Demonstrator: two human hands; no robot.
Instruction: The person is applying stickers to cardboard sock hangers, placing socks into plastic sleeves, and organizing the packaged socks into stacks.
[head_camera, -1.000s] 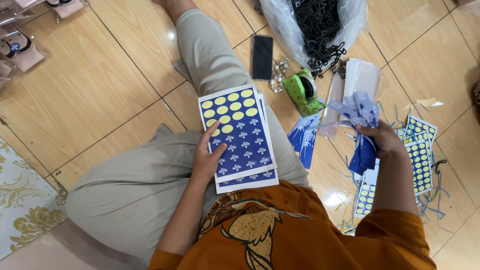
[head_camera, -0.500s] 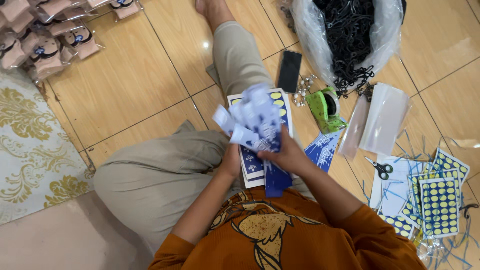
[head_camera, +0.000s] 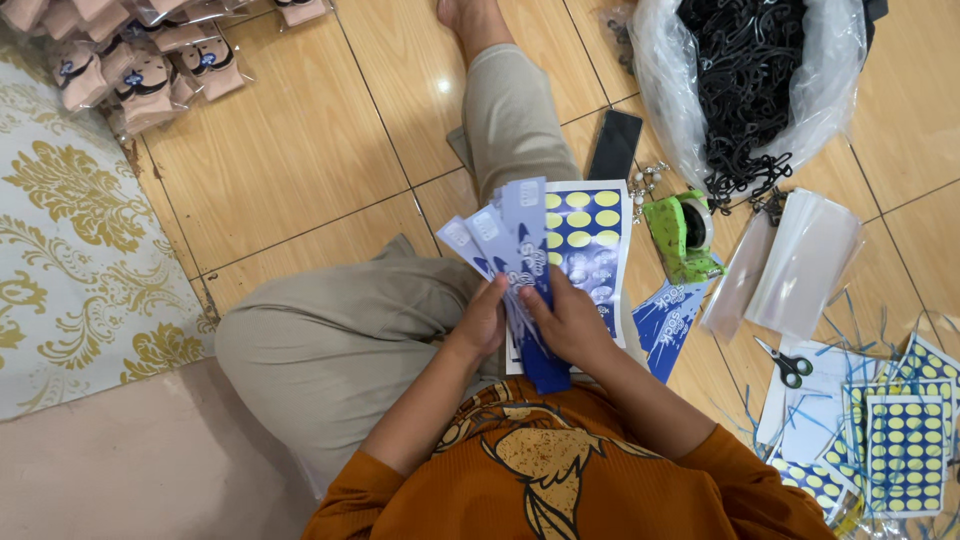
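Note:
I sit on the floor with a fanned stack of long blue printed cards held over my lap. My left hand grips the fan from the left side and my right hand grips it from the right, both low on the cards. Under the cards, on my knee, lies a blue sheet with yellow round stickers. More loose blue cards lie on the floor just right of my right hand.
A green tape dispenser, a black phone and clear plastic sleeves lie to the right. A clear bag of black hooks sits at top right. Scissors and sticker sheets lie at lower right. Packaged items are at top left beside a patterned mat.
My right hand brought the bundle of blue cards from the right side over to my lap. Both hands now hold it, spread into a fan, and the view has shifted left.

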